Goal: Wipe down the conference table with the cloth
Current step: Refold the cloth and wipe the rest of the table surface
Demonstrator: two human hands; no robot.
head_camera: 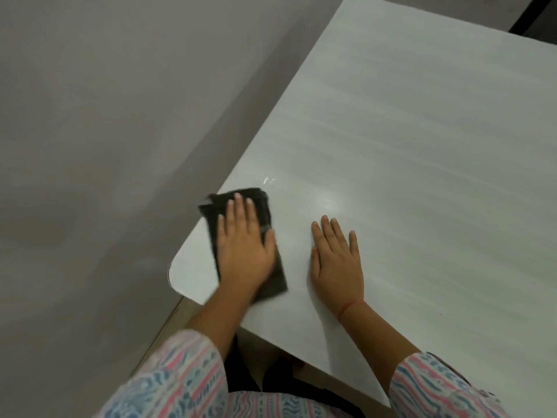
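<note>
Left hand (242, 245) pressing dark grey folded cloth (262, 203) flat-fingered near rounded corner of glossy white laminate table (422, 146); right hand (336, 260) resting flat, fingers together, beside it

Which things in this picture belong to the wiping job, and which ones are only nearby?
Part of the job:
- dark cloth
- left hand, pressing flat on it
- white table
- right hand, resting flat on the table

Only nearby:
- grey floor
- dark object beyond the far edge
- red thread on the right wrist

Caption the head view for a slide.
Left hand presses a dark cloth onto the white table near its rounded corner; right hand rests flat alongside.
</note>
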